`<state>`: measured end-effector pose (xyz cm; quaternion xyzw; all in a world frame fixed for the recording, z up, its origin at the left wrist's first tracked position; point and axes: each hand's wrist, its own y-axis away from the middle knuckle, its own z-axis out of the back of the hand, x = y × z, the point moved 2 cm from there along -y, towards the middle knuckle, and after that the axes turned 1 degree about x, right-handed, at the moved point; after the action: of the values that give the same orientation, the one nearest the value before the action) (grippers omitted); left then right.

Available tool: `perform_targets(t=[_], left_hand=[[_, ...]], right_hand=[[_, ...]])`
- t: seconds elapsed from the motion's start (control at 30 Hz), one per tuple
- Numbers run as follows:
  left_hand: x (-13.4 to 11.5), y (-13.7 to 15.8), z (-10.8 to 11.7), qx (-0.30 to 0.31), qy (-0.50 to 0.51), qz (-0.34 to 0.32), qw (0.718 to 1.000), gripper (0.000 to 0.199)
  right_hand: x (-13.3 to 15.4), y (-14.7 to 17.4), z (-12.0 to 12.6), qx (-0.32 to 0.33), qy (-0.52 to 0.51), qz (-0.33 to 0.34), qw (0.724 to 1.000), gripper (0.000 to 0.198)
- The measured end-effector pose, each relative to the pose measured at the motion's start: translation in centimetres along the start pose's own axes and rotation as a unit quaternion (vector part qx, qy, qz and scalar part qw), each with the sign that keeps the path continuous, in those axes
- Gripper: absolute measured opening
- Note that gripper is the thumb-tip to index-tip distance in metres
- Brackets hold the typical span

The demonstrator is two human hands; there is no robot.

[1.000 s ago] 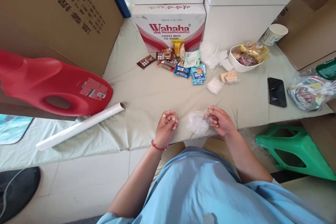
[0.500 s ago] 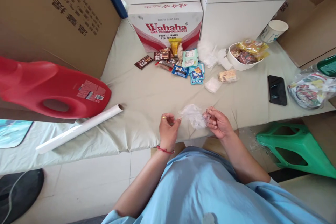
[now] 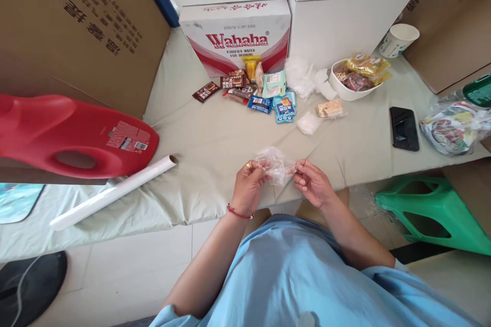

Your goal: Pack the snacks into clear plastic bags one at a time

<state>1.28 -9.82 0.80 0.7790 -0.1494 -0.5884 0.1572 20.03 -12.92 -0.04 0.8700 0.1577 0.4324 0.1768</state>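
A crumpled piece of clear plastic film (image 3: 279, 166) is stretched between my two hands, just above the table's front edge. My left hand (image 3: 248, 184) pinches its left side between thumb and fingers. Its right side is pinched in the fingertips of my right hand (image 3: 312, 181). Beyond the hands lie a white wrapped packet (image 3: 308, 123) and a clear-wrapped biscuit bar (image 3: 330, 109). Several small snack packs, among them a blue packet (image 3: 285, 107) and a brown cocoa packet (image 3: 206, 91), lie farther back.
A Wahaha carton (image 3: 238, 36) stands at the back. To the left are a red jug (image 3: 88, 127) and a white roll (image 3: 115, 193). Rightward sit a white bowl of snacks (image 3: 347, 93), paper cup (image 3: 399, 41), black phone (image 3: 404, 129) and, below, a green stool (image 3: 433, 214).
My left hand has closed on the left side of the film, where it was apart from most of it before. The film is now pulled between both hands.
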Motion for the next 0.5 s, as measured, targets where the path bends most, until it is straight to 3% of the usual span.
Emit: perform_targets(t=[0.1,0.2,0.27,0.4,0.5], left_hand=[[-0.7,0.6,0.5,0.02,-0.033,-0.036,0.999,0.031],[-1.1,2.1,-0.1,0.071,-0.103,-0.079,0.989,0.025],[-1.3,3.2,-0.9,0.119,-0.161,-0.115,0.973,0.022],[-2.0,4.5,-1.5,0.163,-0.23,-0.182,0.942,0.021],[-2.4,4.3,-0.4,0.102,-0.15,-0.171,0.968,0.022]], right_hand=[[1.0,0.1,1.6,-0.01,0.139,0.075,0.987,0.039],[2.9,0.4,2.1,0.004,0.314,0.193,0.93,0.065],[4.0,0.5,1.7,0.03,0.386,0.219,0.895,0.076],[5.2,-0.1,0.8,0.039,0.424,0.181,0.887,0.038],[5.6,-0.7,1.4,-0.006,0.385,0.178,0.906,0.036]])
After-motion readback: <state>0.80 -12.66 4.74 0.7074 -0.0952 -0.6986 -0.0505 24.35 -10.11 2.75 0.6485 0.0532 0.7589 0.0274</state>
